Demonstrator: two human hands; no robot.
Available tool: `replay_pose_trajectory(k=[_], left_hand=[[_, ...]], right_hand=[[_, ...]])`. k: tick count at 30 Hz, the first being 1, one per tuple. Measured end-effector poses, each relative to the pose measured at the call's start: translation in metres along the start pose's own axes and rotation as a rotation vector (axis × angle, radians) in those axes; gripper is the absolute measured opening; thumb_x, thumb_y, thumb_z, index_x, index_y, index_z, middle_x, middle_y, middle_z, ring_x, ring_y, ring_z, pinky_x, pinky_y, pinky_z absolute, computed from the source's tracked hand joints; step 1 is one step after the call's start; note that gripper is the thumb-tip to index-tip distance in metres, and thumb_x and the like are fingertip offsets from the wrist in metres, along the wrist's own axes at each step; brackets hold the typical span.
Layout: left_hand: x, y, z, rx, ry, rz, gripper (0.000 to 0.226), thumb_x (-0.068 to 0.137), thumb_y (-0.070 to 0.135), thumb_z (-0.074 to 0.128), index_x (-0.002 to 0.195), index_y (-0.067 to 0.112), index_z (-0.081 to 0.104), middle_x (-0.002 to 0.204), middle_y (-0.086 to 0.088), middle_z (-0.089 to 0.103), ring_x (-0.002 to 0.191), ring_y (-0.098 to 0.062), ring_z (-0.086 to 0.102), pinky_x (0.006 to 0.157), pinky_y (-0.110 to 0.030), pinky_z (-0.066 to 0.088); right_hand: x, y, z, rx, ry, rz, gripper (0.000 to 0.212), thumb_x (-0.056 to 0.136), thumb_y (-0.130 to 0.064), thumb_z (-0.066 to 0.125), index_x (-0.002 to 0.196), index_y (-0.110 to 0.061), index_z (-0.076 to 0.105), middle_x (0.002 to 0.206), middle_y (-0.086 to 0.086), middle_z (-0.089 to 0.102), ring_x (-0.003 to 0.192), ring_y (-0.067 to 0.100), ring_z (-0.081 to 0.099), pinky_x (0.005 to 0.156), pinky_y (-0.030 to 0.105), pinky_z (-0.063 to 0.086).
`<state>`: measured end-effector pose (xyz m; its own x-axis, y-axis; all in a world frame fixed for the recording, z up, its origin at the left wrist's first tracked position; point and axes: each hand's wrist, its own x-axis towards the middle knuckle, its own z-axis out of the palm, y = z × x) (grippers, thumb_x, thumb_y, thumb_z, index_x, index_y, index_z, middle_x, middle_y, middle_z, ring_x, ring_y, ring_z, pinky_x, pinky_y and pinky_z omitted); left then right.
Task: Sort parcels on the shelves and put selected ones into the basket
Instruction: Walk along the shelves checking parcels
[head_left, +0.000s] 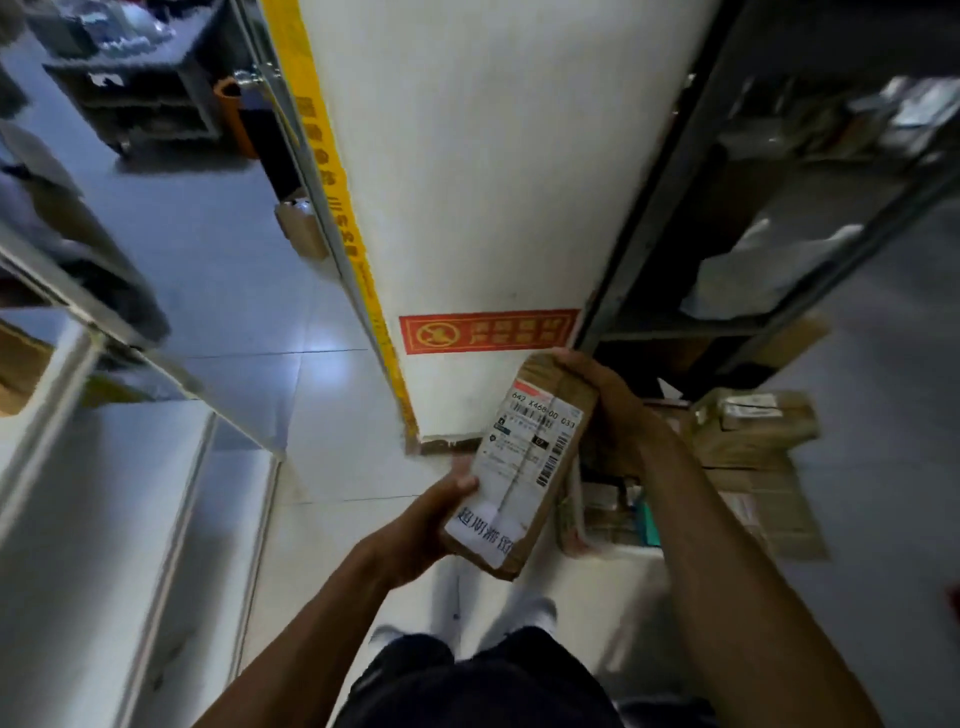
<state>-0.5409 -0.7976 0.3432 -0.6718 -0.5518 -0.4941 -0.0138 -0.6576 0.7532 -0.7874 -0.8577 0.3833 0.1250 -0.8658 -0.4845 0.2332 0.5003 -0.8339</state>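
Long brown cardboard parcel (524, 467) is held in both hands, mid-air above the pale tiled floor (218, 291), in front of the white pillar (483, 182). White shipping label (519, 457) faces up: "642 X468 00 033" is legible, barcodes are seen, and large handwritten black characters sit at the near end – not reliably readable. Long axis runs from near-left to far-right, far end tilted up. Parcel is taped, edges slightly crushed. Left hand (421, 525) is curled round the near end, thumb on top; right hand (608, 400) is wrapped over the far end. Red warning sticker (488, 332) on the pillar – text blurred. Brown cardboard boxes (748, 441) are piled by the dark metal shelving (675, 208) at right.
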Motion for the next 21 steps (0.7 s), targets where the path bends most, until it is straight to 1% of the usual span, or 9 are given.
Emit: replay_pose_trajectory(k=[2, 4, 6, 9, 12, 15, 16, 18, 21], left_hand=[[0.035, -0.003, 0.023, 0.023, -0.009, -0.051, 0.107, 0.054, 0.071, 0.082, 0.139, 0.015, 0.05, 0.121, -0.014, 0.071, 0.1, -0.026, 0.071, 0.081, -0.04, 0.06], [0.069, -0.004, 0.047, 0.067, -0.033, -0.094, 0.1, 0.049, 0.074, 0.082, 0.13, 0.019, 0.059, 0.119, -0.014, 0.072, 0.1, -0.027, 0.07, 0.086, -0.046, 0.058], [0.102, -0.008, 0.07, 0.076, -0.047, -0.163, 0.102, 0.044, 0.075, 0.083, 0.127, 0.02, 0.063, 0.12, -0.016, 0.071, 0.102, -0.028, 0.069, 0.093, -0.05, 0.052], [0.147, -0.014, 0.099, 0.081, -0.089, -0.262, 0.107, 0.044, 0.071, 0.086, 0.132, 0.015, 0.06, 0.121, -0.017, 0.07, 0.104, -0.028, 0.069, 0.096, -0.049, 0.052], [0.185, -0.018, 0.125, 0.142, -0.2, -0.348, 0.111, 0.05, 0.064, 0.088, 0.141, 0.013, 0.05, 0.123, -0.016, 0.07, 0.107, -0.028, 0.069, 0.094, -0.048, 0.055], [0.22, -0.026, 0.138, 0.148, -0.35, -0.419, 0.071, 0.072, 0.038, 0.076, 0.133, 0.012, 0.049, 0.108, -0.009, 0.075, 0.096, -0.022, 0.073, 0.074, -0.037, 0.061], [0.234, -0.03, 0.139, 0.183, -0.354, -0.47, 0.066, 0.075, 0.033, 0.071, 0.133, 0.013, 0.048, 0.109, -0.01, 0.075, 0.097, -0.024, 0.073, 0.078, -0.041, 0.061], [0.266, -0.042, 0.13, 0.315, -0.343, -0.567, 0.083, 0.07, 0.037, 0.078, 0.143, 0.016, 0.045, 0.124, -0.014, 0.069, 0.113, -0.032, 0.066, 0.1, -0.055, 0.049], [0.317, -0.067, 0.1, 0.44, -0.326, -0.682, 0.095, 0.061, 0.042, 0.086, 0.147, 0.032, 0.046, 0.131, -0.005, 0.067, 0.123, -0.029, 0.061, 0.112, -0.053, 0.04]], right_hand=[[-0.013, 0.014, -0.037, 0.203, 0.169, -0.046, 0.041, 0.095, -0.052, 0.058, 0.094, -0.014, 0.074, 0.089, 0.005, 0.076, 0.091, 0.024, 0.068, 0.084, 0.035, 0.051], [-0.028, 0.034, -0.07, 0.369, 0.273, -0.076, 0.052, 0.094, -0.064, 0.048, 0.089, -0.02, 0.077, 0.09, 0.003, 0.077, 0.097, 0.024, 0.07, 0.082, 0.035, 0.052], [-0.045, 0.062, -0.097, 0.448, 0.375, -0.072, 0.073, 0.07, -0.081, 0.062, 0.11, -0.021, 0.073, 0.108, 0.006, 0.076, 0.111, 0.028, 0.066, 0.087, 0.039, 0.053], [-0.063, 0.1, -0.132, 0.492, 0.438, -0.073, 0.102, 0.06, -0.062, 0.087, 0.143, -0.018, 0.048, 0.135, 0.015, 0.063, 0.124, 0.034, 0.062, 0.091, 0.047, 0.055], [-0.075, 0.125, -0.163, 0.531, 0.509, -0.039, 0.09, 0.061, -0.041, 0.091, 0.14, -0.022, 0.052, 0.132, 0.013, 0.066, 0.12, 0.034, 0.065, 0.097, 0.055, 0.053], [-0.086, 0.153, -0.188, 0.585, 0.594, 0.053, 0.081, 0.068, -0.038, 0.087, 0.14, -0.032, 0.051, 0.132, 0.008, 0.067, 0.114, 0.031, 0.068, 0.088, 0.053, 0.058], [-0.089, 0.164, -0.194, 0.623, 0.61, 0.073, 0.078, 0.073, -0.034, 0.085, 0.141, -0.032, 0.049, 0.13, 0.008, 0.067, 0.112, 0.031, 0.069, 0.082, 0.05, 0.059], [-0.09, 0.185, -0.201, 0.712, 0.662, 0.098, 0.074, 0.078, -0.027, 0.083, 0.143, -0.027, 0.048, 0.13, 0.012, 0.067, 0.108, 0.033, 0.071, 0.077, 0.048, 0.059], [-0.074, 0.212, -0.203, 0.83, 0.773, 0.13, 0.069, 0.079, -0.025, 0.083, 0.14, -0.024, 0.052, 0.13, 0.016, 0.067, 0.105, 0.034, 0.072, 0.078, 0.053, 0.06]])
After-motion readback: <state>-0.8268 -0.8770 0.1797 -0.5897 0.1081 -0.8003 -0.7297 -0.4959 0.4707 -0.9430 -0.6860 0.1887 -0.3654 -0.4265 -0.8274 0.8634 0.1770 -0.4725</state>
